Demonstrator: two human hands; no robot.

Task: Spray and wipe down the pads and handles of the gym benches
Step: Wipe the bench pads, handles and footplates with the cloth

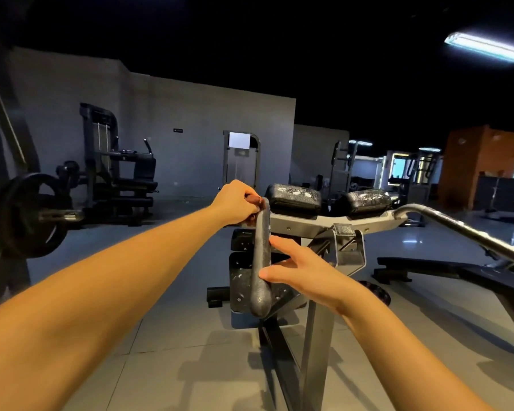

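A grey metal handle (261,262) rises in front of me on the bench machine. My left hand (235,204) grips a brownish cloth (254,201) and presses it against the top end of that handle. My right hand (303,271) holds the lower part of the handle, thumb across the front and fingers behind it. Just beyond sit two black pads, the left pad (293,197) and the right pad (368,201), both flecked with white spray. A second, shiny handle bar (457,228) stretches away to the right.
A barbell with a black weight plate (33,215) juts in from the left. A low flat bench (428,266) lies on the tiled floor at right. The machine's grey frame legs (312,336) stand below my hands. Weight machines (116,173) line the back wall.
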